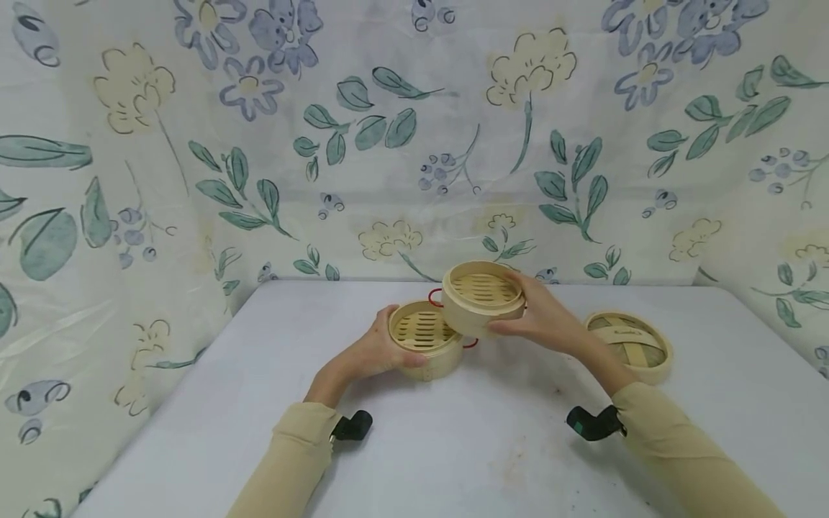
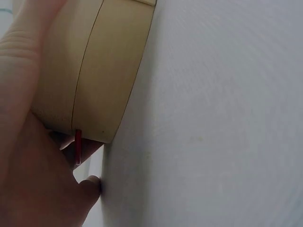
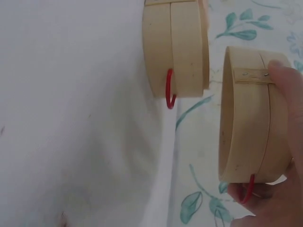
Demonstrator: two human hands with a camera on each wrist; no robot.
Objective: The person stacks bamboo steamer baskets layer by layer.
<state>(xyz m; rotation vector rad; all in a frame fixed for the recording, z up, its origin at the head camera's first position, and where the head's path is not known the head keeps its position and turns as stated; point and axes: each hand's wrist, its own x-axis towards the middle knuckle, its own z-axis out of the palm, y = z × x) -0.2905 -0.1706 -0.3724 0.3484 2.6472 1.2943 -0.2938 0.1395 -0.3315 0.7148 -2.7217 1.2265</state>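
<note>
1. Left hand (image 1: 378, 350) grips the lower bamboo steamer tier (image 1: 443, 361), which sits slats-up on the white table (image 1: 453, 453).
2. Right hand (image 1: 549, 318) holds the second tier (image 1: 471, 318) raised, fingers round its wall; gap visible between tiers.
3. Each tier carries a red loop (image 1: 435, 297).
4. Woven lid (image 1: 618, 335) lies on the table, beyond the right forearm.

First steamer basket (image 1: 435, 365), round pale bamboo with slatted floor and red loop, stood upright on the white table (image 1: 453, 446). Second steamer basket (image 1: 468, 318), matching, was held aloft at the first's right, slightly tilted.
</note>
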